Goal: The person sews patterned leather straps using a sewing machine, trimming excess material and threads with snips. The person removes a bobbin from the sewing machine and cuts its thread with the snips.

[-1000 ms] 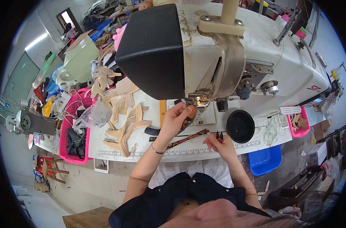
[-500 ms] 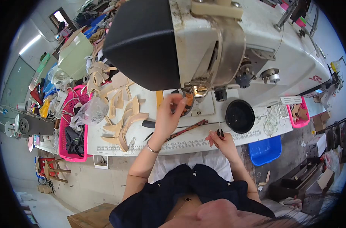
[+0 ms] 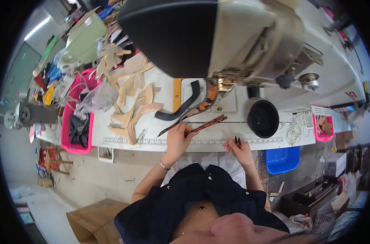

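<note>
My left hand (image 3: 178, 141) is at the table's front, its fingers closed on the near end of a narrow, dark reddish patterned strip (image 3: 209, 124). Just beyond it, a curved piece with orange and black patterning (image 3: 205, 105) runs from the sewing machine's needle area (image 3: 225, 83) down toward my left fingers. A black curved strip (image 3: 183, 109) lies beside that piece. My right hand (image 3: 241, 152) is curled around small thread snips (image 3: 237, 141), their two dark pointed blades sticking up and slightly apart. The snips' handle is hidden in the palm.
Beige curved pieces (image 3: 137, 114) are heaped on the left of the white table. A black round bowl (image 3: 263, 118) stands right of the needle area. A printed ruler (image 3: 250, 140) runs along the front edge. Pink baskets (image 3: 64, 136) flank the table; a blue bin (image 3: 283, 160) is below.
My left hand has come from the needle area back to the front edge and taken hold of the patterned strip. The orange-black piece and black strip are now uncovered. My right hand keeps the snips.
</note>
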Action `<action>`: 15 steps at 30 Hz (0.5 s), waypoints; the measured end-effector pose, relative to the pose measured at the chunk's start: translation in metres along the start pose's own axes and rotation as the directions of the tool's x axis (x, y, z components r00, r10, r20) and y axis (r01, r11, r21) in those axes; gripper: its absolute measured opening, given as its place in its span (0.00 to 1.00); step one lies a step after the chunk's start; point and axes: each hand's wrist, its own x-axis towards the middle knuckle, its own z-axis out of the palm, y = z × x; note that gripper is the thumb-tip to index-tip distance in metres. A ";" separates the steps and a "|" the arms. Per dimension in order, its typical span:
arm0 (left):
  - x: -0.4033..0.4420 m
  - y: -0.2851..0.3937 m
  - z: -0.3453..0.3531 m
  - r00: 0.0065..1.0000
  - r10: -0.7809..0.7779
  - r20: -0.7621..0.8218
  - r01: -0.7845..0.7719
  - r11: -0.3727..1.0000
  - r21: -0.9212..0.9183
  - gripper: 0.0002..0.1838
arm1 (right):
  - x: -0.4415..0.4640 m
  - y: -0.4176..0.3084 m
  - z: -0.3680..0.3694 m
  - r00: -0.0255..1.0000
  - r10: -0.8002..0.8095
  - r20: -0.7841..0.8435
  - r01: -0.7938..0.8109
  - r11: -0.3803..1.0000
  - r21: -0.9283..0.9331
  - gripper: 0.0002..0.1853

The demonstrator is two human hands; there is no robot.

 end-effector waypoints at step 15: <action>0.049 0.016 -0.012 0.598 0.063 0.799 0.541 0.704 -0.460 0.16 | 0.052 -0.042 0.031 1.000 -0.004 0.019 -0.002 0.939 0.344 0.16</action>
